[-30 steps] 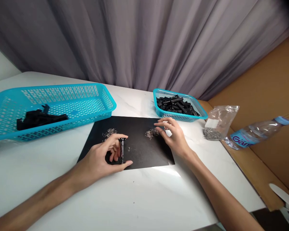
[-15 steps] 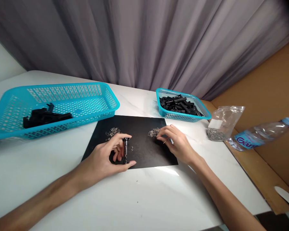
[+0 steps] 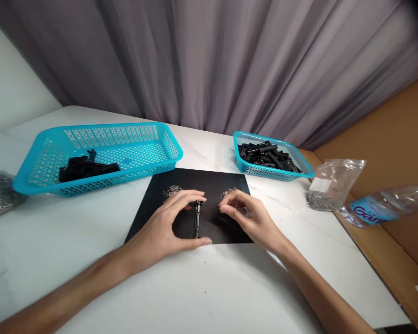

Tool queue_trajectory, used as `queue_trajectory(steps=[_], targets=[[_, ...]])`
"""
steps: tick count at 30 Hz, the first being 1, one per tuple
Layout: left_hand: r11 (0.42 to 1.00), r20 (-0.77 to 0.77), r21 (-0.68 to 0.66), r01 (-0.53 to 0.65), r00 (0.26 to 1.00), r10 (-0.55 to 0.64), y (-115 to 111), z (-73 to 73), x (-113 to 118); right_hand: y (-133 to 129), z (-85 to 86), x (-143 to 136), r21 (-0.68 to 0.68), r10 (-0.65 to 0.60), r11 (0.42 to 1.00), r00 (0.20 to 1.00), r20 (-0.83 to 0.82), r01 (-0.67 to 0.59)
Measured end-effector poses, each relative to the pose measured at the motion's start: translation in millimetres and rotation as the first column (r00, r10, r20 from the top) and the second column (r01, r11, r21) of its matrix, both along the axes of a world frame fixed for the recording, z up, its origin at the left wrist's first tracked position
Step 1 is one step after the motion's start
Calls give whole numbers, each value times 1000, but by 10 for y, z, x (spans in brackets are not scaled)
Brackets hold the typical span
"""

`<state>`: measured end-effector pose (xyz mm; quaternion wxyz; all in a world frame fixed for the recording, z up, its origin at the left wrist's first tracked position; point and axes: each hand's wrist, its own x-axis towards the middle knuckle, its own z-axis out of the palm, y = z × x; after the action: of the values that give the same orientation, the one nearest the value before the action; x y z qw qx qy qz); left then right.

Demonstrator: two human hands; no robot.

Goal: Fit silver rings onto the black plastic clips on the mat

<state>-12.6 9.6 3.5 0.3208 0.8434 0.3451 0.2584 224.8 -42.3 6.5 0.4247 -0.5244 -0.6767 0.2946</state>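
My left hand (image 3: 174,222) grips a narrow black plastic part (image 3: 197,220) by its two ends, thumb at the near end and fingers at the far end. Over the black mat (image 3: 212,229), my right hand (image 3: 249,211) is closed in a pinch with thumb and forefinger together, a short way right of the part. What the pinch holds is too small to make out. Behind my right hand lies a small pile of metal pieces (image 3: 227,192), partly covered by the fingers. A second pile of metal pieces (image 3: 172,190) is behind my left hand.
A large blue basket (image 3: 149,170) with some black parts stands at the left. A smaller blue basket (image 3: 275,173) full of black parts is at the back right. Further right are a clear bag of metal pieces (image 3: 322,199) and a plastic bottle (image 3: 376,208). Another bag (image 3: 0,195) lies far left.
My right hand has drawn away from the right pile toward the black part, its fingertips now pinched. The whole view has shifted, with the scene sliding right. My left hand keeps its hold.
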Motion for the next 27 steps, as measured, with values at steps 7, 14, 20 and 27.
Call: queue_trajectory(steps=[7,14,20,27], targets=[[991,86,-134,4,996,8,-87,-31,44,-29,13,-142,-76,42,995,961,-274,-65],[993,97,-118,17,995,-6,-68,-75,38,-25,-18,-89,-66,59,995,980,-190,-72],[994,112,-107,32,994,-20,-80,-62,47,-42,-2,-100,-71,9,997,977,-213,-24],[999,136,-16,43,990,-41,-66,-64,51,-61,19,-72,65,58,997,992,-111,-51]])
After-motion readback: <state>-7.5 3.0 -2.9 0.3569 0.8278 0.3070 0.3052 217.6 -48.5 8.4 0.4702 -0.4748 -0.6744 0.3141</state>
